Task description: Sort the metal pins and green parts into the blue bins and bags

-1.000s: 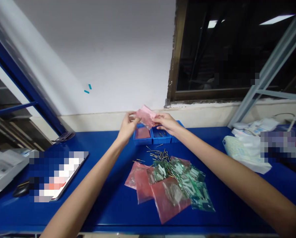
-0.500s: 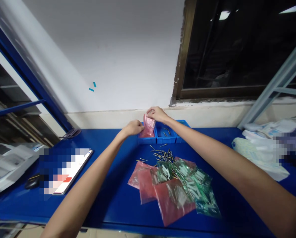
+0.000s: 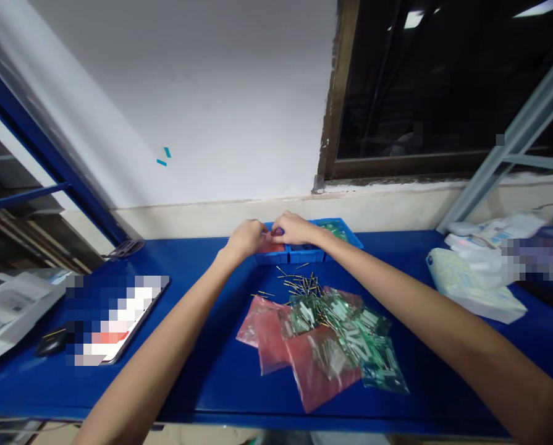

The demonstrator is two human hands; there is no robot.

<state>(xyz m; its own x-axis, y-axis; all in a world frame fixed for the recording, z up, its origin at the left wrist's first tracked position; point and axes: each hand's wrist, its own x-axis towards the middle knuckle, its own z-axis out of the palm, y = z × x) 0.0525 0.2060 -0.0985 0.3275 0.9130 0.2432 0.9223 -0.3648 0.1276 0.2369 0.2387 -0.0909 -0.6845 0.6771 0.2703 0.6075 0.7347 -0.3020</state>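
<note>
My left hand (image 3: 248,238) and my right hand (image 3: 296,228) are close together over the left one of several small blue bins (image 3: 271,258). Between them is a pink plastic bag (image 3: 273,243), low in that bin. Both hands have bent fingers closed at the bag's upper part, though the fingertips are partly hidden. The middle bin (image 3: 306,255) lies under my right wrist, and green bags (image 3: 335,230) show in the right bin. Nearer to me are loose thin metal pins (image 3: 304,284), pink bags (image 3: 272,337) and green bags with pale strips inside (image 3: 382,364).
A tablet or phone with a lit screen (image 3: 139,315) lies left on the blue table (image 3: 202,371), near a black mouse (image 3: 51,343). White packaging (image 3: 12,315) is at far left. A pale packet (image 3: 471,284) and plastic bags lie right. A wall stands behind the bins.
The pink bag and my right hand have gone down into the left bin, and my hands are nearer each other. The view has shifted slightly.
</note>
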